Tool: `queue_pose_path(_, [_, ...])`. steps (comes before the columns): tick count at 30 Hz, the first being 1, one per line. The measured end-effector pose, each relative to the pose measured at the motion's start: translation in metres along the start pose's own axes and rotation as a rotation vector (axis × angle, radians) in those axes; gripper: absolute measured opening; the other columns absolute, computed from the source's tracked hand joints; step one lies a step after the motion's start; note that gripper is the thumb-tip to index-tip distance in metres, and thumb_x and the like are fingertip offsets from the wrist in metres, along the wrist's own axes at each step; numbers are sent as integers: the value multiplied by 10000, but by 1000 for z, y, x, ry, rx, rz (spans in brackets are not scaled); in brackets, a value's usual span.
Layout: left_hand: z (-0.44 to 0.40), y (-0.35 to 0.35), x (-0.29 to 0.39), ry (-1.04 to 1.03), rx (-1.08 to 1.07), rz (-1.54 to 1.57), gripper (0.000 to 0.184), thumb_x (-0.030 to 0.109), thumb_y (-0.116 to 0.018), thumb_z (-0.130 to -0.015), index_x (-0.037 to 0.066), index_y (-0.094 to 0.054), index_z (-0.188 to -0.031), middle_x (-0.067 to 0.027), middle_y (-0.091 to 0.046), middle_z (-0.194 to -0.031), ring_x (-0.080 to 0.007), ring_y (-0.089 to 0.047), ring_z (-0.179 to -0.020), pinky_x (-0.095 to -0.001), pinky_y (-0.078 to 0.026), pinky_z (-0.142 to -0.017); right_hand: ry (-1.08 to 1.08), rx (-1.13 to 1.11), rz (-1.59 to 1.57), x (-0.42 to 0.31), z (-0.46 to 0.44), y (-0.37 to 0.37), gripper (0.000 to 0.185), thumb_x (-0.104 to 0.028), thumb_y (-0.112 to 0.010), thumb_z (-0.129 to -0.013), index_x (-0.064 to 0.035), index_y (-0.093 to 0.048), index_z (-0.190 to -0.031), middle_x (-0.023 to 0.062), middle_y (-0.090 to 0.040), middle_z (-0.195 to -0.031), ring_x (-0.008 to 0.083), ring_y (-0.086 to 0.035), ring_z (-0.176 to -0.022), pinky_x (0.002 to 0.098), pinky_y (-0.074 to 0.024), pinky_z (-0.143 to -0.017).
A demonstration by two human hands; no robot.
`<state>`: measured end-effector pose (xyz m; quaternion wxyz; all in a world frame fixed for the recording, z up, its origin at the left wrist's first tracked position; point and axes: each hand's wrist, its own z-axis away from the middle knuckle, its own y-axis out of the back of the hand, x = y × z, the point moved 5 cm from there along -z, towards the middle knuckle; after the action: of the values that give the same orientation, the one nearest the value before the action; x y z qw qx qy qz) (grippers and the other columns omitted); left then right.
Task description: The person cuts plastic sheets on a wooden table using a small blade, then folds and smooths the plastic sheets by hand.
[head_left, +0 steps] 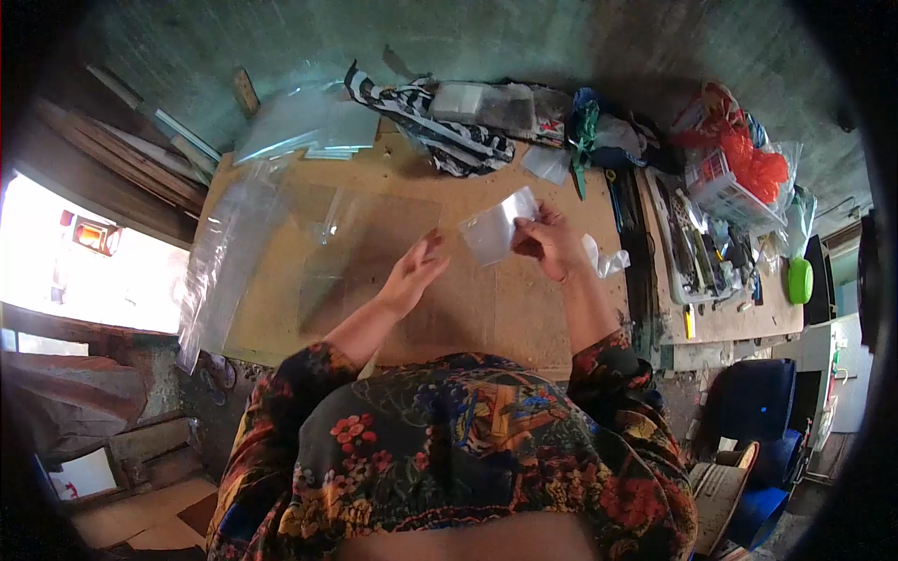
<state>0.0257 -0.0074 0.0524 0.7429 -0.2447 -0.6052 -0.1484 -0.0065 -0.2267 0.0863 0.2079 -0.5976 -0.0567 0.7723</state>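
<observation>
We find a brown-topped bench (533, 327), with clear plastic sheeting (224, 252) lying along its left side and a striped cloth (472, 154) at its far edge. We record the left hand (418, 269) held above the bench — fingers loosely curled, part-spread — and, near it, the right hand (550, 241) pinching a small clear plastic piece (486, 236) by its right edge.

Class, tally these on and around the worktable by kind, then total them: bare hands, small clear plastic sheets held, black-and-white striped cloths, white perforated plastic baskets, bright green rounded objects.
Bare hands: 2 (left hand, right hand)
Small clear plastic sheet, held: 1
Black-and-white striped cloth: 1
White perforated plastic basket: 1
Bright green rounded object: 1
Total: 6
</observation>
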Motion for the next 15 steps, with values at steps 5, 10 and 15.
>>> queue_pose_path(5, [-10, -37, -12, 253, -79, 70, 282, 233, -601, -826, 29, -514, -999, -32, -577, -906, -116, -574, -792, -249, -457, -667, 3, 63, 59, 25, 29, -2, 162, -101, -556, -835, -46, -503, -977, 36, -586, -806, 129, -596, -664, 287, -517, -577])
queue_pose_path(10, [-10, -46, -12, 211, -58, -320, 198, 228, -612, -823, 46, -547, -869, -12, -582, -752, -88, -567, -633, -201, -426, -542, 39, 206, 211, 31, 42, 17, 133, -97, -562, -832, -39, -501, -935, 32, -572, -783, 126, -584, -641, 272, -504, -573])
queue_pose_path(15, [-21, -34, -21, 237, 34, -406, 204, 215, -601, -826, 14, -565, -838, -20, -583, -700, -81, -564, -580, -225, -447, -530, -14, 353, 172, 46, 30, 50, 158, -98, -594, -813, -4, -510, -908, 57, -572, -791, 136, -571, -647, 257, -504, -526])
